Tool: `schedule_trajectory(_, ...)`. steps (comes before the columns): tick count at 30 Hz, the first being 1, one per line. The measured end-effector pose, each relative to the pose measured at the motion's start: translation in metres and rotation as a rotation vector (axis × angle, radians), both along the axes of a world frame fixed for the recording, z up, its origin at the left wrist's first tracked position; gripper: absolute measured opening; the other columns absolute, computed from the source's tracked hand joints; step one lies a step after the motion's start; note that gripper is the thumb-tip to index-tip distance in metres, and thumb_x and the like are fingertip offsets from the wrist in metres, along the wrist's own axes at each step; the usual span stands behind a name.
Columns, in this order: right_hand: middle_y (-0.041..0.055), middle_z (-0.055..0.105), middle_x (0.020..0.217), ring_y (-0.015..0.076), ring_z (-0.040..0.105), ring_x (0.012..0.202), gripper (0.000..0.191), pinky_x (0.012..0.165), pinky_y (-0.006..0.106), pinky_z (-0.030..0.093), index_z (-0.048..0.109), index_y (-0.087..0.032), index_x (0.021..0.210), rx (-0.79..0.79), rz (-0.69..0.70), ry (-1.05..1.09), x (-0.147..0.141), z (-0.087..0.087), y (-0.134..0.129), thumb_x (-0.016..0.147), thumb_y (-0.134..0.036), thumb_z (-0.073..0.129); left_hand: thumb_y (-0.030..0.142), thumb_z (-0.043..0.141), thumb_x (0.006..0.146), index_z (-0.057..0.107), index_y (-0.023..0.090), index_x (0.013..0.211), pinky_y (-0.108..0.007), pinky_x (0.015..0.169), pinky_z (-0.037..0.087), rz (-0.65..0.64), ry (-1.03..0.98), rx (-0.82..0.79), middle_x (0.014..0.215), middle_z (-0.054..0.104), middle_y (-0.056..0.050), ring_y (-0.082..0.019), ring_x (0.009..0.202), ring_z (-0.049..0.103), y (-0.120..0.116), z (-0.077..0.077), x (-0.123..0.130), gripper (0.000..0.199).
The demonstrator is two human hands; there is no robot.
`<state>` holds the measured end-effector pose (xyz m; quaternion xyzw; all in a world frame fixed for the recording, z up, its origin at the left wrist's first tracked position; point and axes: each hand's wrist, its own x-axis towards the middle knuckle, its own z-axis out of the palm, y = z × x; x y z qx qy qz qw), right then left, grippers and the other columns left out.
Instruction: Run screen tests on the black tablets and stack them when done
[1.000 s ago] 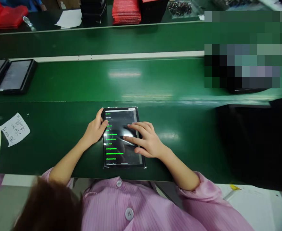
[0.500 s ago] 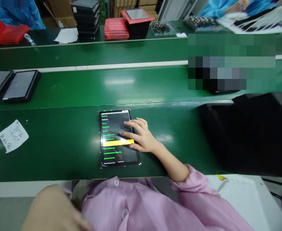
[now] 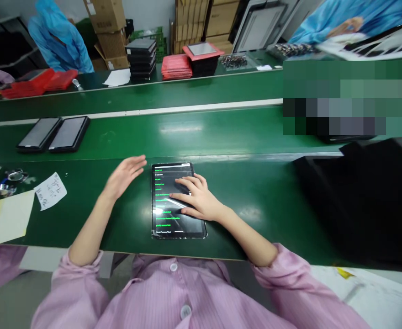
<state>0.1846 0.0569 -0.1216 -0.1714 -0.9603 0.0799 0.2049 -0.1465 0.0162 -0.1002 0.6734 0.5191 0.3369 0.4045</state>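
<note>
A black tablet (image 3: 166, 219) lies flat on the green bench in front of me, its dark screen showing a list of mostly green text lines. Over its right half is my right hand (image 3: 201, 197), fingers spread and holding nothing; the fingertips are at the screen, though I cannot tell which of them touch. My left hand (image 3: 124, 176) is raised just left of the tablet, apart from it, with the fingers stretched out and nothing in them.
Two more tablets (image 3: 69, 133) lie on the belt at the left. Nearer are a handwritten note (image 3: 51, 191) and a pale yellow sheet (image 3: 11, 219). A large black box (image 3: 358, 201) stands at right. Across the belt are red pouches (image 3: 176, 67), stacked black trays (image 3: 141, 59) and people in blue.
My left hand has come up from low at the front left to beside the tablet. The yellow bar on the screen is gone. My right hand stays over the tablet; the view has shifted.
</note>
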Motion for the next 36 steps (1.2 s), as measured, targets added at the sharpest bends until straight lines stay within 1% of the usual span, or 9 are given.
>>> schedule_trajectory(4,0.0142,0.052,0.148,0.0401,0.042,0.133,0.053,0.113,0.068,0.019,0.068,-0.034,0.133,0.011,0.016,-0.009,-0.005,-0.002,-0.003,0.096,-0.067,0.049,0.087,0.076,0.055,0.009,0.02,0.163,-0.064,0.124,0.016,-0.199,-0.009,-0.017,0.168,0.011,-0.026,-0.046,0.155,0.017,0.043,-0.028,0.001,0.144)
schedule_trajectory(6,0.0136,0.052,0.148,0.0401,0.042,0.133,0.053,0.114,0.068,0.017,0.069,-0.034,0.13,-0.02,-0.001,0.004,-0.006,-0.001,0.0,0.096,-0.068,0.047,0.087,0.08,0.044,-0.007,0.021,0.163,-0.061,0.126,0.007,-0.326,0.02,-0.038,0.169,0.006,-0.027,-0.044,0.157,0.009,0.051,-0.035,0.001,0.162)
schedule_trajectory(11,0.0125,0.052,0.145,0.0353,0.043,0.133,0.064,0.115,0.062,0.024,0.058,-0.033,0.144,-0.244,-0.239,0.192,-0.002,-0.001,0.04,0.101,-0.068,0.025,0.071,0.091,0.05,-0.011,0.027,0.163,-0.061,0.126,0.009,-0.352,0.113,-0.07,0.168,0.01,-0.023,-0.041,0.158,0.01,0.045,-0.033,0.0,0.159)
schedule_trajectory(15,0.0122,0.051,0.14,0.0339,0.043,0.131,0.073,0.114,0.059,0.031,0.066,-0.032,0.136,-0.455,-0.408,0.321,-0.004,-0.023,0.077,0.101,-0.07,0.015,0.066,0.091,0.056,-0.002,0.03,0.164,-0.064,0.124,0.014,-0.273,0.203,-0.085,0.169,0.011,-0.02,-0.042,0.157,0.01,0.035,-0.031,0.006,0.147)
schedule_trajectory(18,0.0112,0.048,0.143,0.0344,0.039,0.134,0.076,0.118,0.061,0.026,0.075,-0.032,0.123,-0.512,-0.392,0.349,-0.005,-0.039,0.083,0.098,-0.074,0.017,0.069,0.089,0.056,0.002,0.03,0.164,-0.065,0.124,0.015,-0.236,0.234,-0.054,0.169,0.013,-0.019,-0.043,0.157,0.012,0.031,-0.034,0.012,0.144)
schedule_trajectory(22,0.0076,0.049,0.147,0.0333,0.038,0.136,0.077,0.121,0.057,0.025,0.084,-0.028,0.091,-0.588,-0.252,0.403,-0.003,-0.044,0.077,0.099,-0.073,0.022,0.067,0.093,0.048,0.001,0.03,0.165,-0.065,0.124,0.015,-0.246,0.308,-0.038,0.171,0.011,-0.019,-0.045,0.157,0.011,0.029,-0.038,0.014,0.153)
schedule_trajectory(27,0.0101,0.05,0.145,0.032,0.038,0.136,0.073,0.12,0.056,0.027,0.078,-0.03,0.117,-0.631,-0.314,0.458,-0.001,-0.04,0.074,0.098,-0.075,0.025,0.064,0.094,0.049,-0.001,0.032,0.165,-0.063,0.125,0.018,-0.23,0.347,-0.05,0.171,0.012,-0.017,-0.044,0.157,0.012,0.028,-0.039,0.013,0.153)
schedule_trajectory(32,0.0088,0.057,0.141,0.0318,0.042,0.133,0.075,0.12,0.051,0.029,0.081,-0.024,0.084,-0.742,-0.252,0.493,-0.001,-0.038,0.078,0.098,-0.074,0.027,0.064,0.094,0.051,-0.003,0.03,0.165,-0.061,0.126,0.018,-0.226,0.349,-0.062,0.171,0.015,-0.018,-0.042,0.157,0.014,0.028,-0.034,0.015,0.154)
schedule_trajectory(36,0.0098,0.062,0.12,0.0286,0.056,0.118,0.069,0.113,0.047,0.039,0.079,-0.023,0.093,-0.81,-0.397,0.708,-0.001,-0.038,0.081,0.099,-0.071,0.03,0.061,0.095,0.05,-0.003,0.031,0.165,-0.062,0.125,0.019,-0.22,0.356,-0.036,0.17,0.017,-0.017,-0.042,0.157,0.016,0.028,-0.035,0.013,0.154)
